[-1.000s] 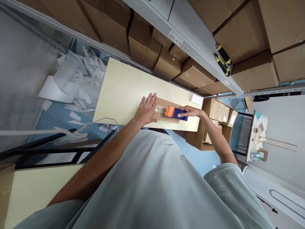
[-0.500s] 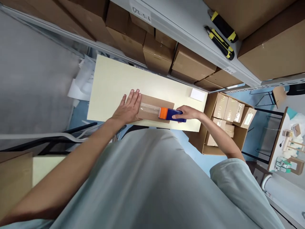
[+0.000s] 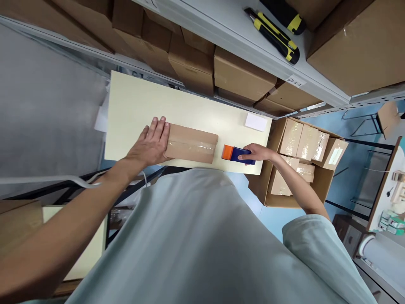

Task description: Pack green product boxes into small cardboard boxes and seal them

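Note:
A small brown cardboard box point(image 3: 191, 143) lies on the cream tabletop point(image 3: 139, 99), with clear tape running along the middle of its top. My left hand point(image 3: 148, 143) rests against the box's left end, fingers stretched out and its thumb side out of sight. In my right hand point(image 3: 257, 153) is a tape dispenser point(image 3: 236, 153), dark blue with an orange head. The dispenser is just right of the box, apart from it, its orange head pointing left.
A large open carton point(image 3: 268, 177) holding several taped boxes stands right of the table. A white card point(image 3: 255, 122) lies at the table's back right. Over the far edge runs a shelf point(image 3: 218, 29) with a yellow-black utility knife point(image 3: 275, 37) and cardboard boxes around it.
My right hand has drawn the tape dispenser off the box's right end. Tape now reaches that end. The box and my left hand appear further left, as the view has shifted too.

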A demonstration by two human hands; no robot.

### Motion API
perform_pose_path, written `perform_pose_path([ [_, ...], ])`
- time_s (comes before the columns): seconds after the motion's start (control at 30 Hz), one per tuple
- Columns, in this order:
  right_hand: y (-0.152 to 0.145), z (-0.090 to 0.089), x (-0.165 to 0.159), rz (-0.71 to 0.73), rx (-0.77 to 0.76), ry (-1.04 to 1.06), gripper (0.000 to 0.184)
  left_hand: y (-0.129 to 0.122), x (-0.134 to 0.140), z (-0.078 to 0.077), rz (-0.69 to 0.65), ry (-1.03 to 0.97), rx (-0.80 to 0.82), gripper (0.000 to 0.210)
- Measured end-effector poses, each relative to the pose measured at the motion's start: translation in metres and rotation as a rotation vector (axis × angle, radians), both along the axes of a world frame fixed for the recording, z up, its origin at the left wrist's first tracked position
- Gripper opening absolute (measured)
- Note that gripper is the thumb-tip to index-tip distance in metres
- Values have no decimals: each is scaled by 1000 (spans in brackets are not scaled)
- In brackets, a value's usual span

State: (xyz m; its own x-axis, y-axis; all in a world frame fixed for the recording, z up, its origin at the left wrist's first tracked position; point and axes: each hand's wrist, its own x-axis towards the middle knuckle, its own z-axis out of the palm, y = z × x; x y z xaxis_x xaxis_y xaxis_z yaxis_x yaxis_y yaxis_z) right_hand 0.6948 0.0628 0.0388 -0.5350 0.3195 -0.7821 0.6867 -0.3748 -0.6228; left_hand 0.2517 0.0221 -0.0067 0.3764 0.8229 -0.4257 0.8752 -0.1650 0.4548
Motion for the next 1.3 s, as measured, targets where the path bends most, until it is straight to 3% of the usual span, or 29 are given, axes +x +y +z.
perform_pose_path([
  [0.2, 8, -11, -16, 178, 115, -169, 41, -1, 5, 5, 7, 47, -28, 133],
  [0.47, -8, 12, -73, 402, 328, -531, 39, -2, 4, 4, 1, 23, -7, 144],
  [0.6, -22, 8, -105, 389, 409, -682, 34, -2, -1, -6, -17, 4, 26, 146],
  [0.77, -47, -6, -117, 295, 294, -897, 22, -4, -8, -15, -24, -45, 72, 147],
  [0.9, -78, 9, -119, 105, 385, -921, 32, -7, -6, -13, 25, -121, 83, 138],
  [1.03, -103, 41, -125, -122, 480, -957, 39, -16, 6, 8, 149, -433, 52, 95],
  [1.13, -115, 64, -136, -258, 483, -962, 41, -25, 11, 39, 315, -737, -142, 61],
  [1.2, -120, 77, -147, -324, 500, -926, 41, -29, 9, 63, 443, -903, -297, 50],
  [1.3, -124, 91, -166, -379, 545, -860, 40, -32, -4, 96, 541, -1019, -382, 44],
])
